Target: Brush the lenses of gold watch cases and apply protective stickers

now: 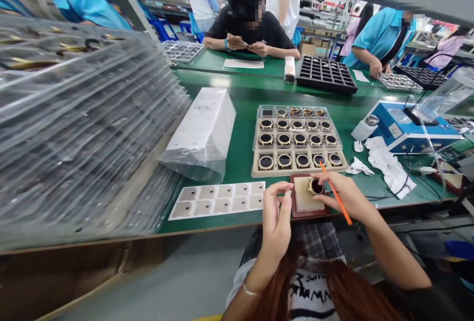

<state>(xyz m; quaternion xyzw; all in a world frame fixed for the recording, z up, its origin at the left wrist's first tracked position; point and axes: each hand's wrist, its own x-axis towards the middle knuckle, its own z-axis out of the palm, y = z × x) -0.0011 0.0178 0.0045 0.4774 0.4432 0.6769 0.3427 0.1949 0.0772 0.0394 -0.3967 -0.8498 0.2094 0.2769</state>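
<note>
My right hand (346, 193) grips a round gold watch case (316, 186) with a dark face by its edges. A slim orange stick (336, 195) is tucked in the same hand, slanting across the fingers. Beneath the watch case lies a cream square pad (306, 201) on a dark red base (295, 212). At the pad's left edge is my left hand (277, 215), fingers curled and thumb close to the index fingertip; anything between them is too small to make out. Just beyond, a clear tray (255, 136) holds rows of similar watch cases.
A sheet of grey stickers (218, 200) lies left, near a bagged white box (202, 118) and tall stacked plastic trays (92, 128). Right are a blue machine (414, 128), a bottle (365, 128), crumpled tissue (388, 165) and cables. Opposite, a person (252, 20) works beside a black tray (326, 74).
</note>
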